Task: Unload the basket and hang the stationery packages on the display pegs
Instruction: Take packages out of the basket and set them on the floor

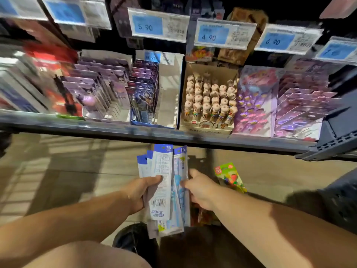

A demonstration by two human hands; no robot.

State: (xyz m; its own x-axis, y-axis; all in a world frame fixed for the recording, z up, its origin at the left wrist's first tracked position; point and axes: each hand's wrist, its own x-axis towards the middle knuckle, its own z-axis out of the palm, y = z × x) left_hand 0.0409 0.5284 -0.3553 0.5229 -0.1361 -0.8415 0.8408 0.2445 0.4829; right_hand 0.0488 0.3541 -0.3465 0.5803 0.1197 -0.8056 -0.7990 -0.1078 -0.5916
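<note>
A fanned stack of white and blue stationery packages (164,182) is upright in the lower middle, below the shelf edge. My left hand (140,192) grips the stack from the left, thumb across the front package. My right hand (199,188) pinches the right side of the same stack. A colourful green and yellow package (229,176) lies on the floor just right of my right hand. The dark basket (340,200) shows at the lower right edge. Display pegs above carry blue price tags (157,26) with dim packages behind them.
A shelf (135,130) crosses the middle, holding boxes of purple carded packs (100,88), a box of character pens (210,99) and pink packs (301,105). A dark crate corner (336,128) juts in at the right. A dark round object (133,240) sits on the floor between my forearms.
</note>
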